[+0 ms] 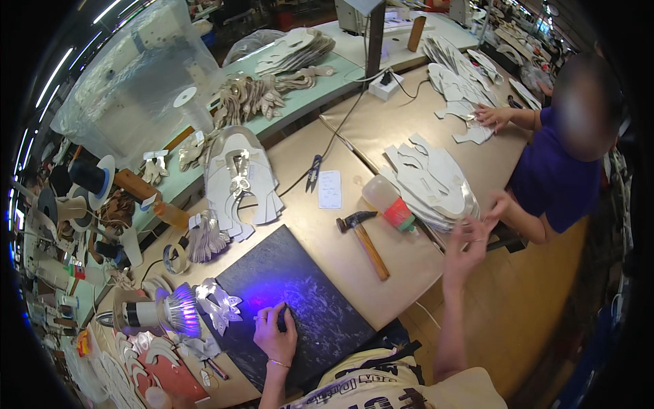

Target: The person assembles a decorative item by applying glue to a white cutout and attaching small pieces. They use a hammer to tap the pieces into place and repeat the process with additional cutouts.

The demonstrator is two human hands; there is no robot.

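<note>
Black and scuffed, a flat rectangular board (320, 293) lies under the left hand (275, 334), whose fingers curl down near its surface. Left of those fingers, a silvery cut-out piece with pointed lobes (218, 305) rests at the board's edge. The right hand (466, 247) is raised, its fingers bent, near a co-worker's hand (501, 208). Between both hands' fingers, farther forward, lies a wooden-handled hammer (370, 251). Whether either hand pinches anything, I cannot tell.

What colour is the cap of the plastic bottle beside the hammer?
Green plastic cap, clearest in head view.
</note>
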